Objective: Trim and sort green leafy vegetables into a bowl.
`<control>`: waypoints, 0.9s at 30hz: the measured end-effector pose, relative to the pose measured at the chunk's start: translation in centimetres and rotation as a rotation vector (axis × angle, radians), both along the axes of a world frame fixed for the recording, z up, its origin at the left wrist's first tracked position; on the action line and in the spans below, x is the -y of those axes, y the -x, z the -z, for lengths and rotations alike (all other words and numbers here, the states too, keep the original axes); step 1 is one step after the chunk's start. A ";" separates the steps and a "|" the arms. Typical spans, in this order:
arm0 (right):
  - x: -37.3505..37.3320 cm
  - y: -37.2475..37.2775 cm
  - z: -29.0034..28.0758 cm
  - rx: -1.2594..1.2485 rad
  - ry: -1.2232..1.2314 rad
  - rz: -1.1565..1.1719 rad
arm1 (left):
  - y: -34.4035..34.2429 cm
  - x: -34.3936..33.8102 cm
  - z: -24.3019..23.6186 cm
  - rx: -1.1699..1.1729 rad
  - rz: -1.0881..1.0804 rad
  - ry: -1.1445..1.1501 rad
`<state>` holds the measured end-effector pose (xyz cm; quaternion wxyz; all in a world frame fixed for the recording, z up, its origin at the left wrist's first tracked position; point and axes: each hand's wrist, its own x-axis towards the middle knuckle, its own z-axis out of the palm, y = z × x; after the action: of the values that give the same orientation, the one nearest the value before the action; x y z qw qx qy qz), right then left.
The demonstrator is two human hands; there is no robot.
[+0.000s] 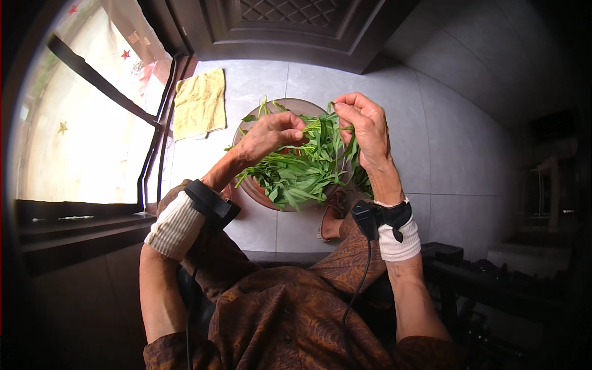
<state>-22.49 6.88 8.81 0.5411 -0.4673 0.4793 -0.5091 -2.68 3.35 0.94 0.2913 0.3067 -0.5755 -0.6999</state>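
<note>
Leafy greens [302,176] with narrow leaves and thin stems lie heaped on a round brownish surface [299,106]; whether it is a basin or a stool top I cannot tell. My left hand [271,137] is closed over the heap, its thumb and fingers gripping a bunch of green stems. To its right, my right hand [367,126] is raised at the heap's edge, thumb and forefinger pinched on a leafy tip. More leaves hang below the right palm, partly hidden by the hand and wrist.
A yellow cloth [200,103] lies on the grey tiled floor [404,154] beside a bright glass door [92,123]. A dark panelled door [283,37] stands at the far side. Dark straps with cables sit on both my wrists. A sandalled foot [333,219] is close to the round surface.
</note>
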 end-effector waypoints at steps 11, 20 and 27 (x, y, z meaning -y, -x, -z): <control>0.1 0.5 0.4 -0.120 -0.020 0.062 | 0.2 0.0 -0.2 0.054 -0.050 0.006; 0.3 0.5 0.6 -0.359 -0.128 -0.153 | 0.0 0.2 -0.7 0.154 -0.096 0.142; 0.7 0.6 1.6 -0.326 -0.172 -0.306 | -0.3 0.6 -0.6 0.162 -0.118 0.184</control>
<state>-23.12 6.15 7.26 0.5654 -0.5627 0.5253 -0.2963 -2.37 2.79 1.49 0.3116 0.3675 -0.6398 -0.5988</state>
